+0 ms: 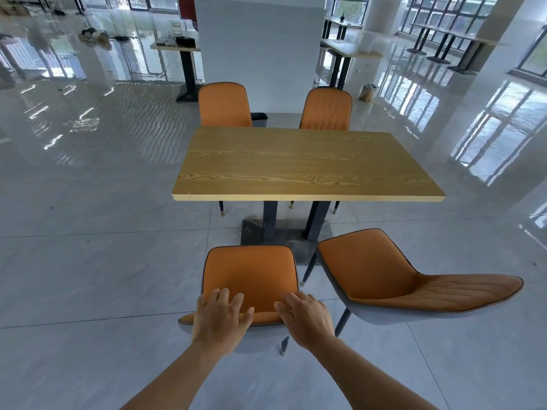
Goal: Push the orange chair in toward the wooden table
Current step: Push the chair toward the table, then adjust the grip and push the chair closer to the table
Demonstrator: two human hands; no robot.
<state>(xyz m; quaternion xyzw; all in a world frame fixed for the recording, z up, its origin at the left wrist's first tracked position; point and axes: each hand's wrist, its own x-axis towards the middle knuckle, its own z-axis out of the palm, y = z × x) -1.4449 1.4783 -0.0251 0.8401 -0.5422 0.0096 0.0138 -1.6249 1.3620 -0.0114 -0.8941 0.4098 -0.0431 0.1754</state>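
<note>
Near the bottom of the view, the left hand [220, 316] and the right hand [306, 319] lie side by side on the top rim of the orange chair's [251, 276] backrest. Both have their fingers spread and nearly straight, laid over the rim toward the seat. That chair stands on the grey tiled floor [88, 261], facing the wooden worktop [307, 164] but pulled back from it, its seat clear of the near edge and close to the dark base [254, 229]. Just to its right a second chair [399, 279] is turned sideways. Two far chairs [225, 105] sit tucked against the opposite edge, before a white pillar [257, 54].
</note>
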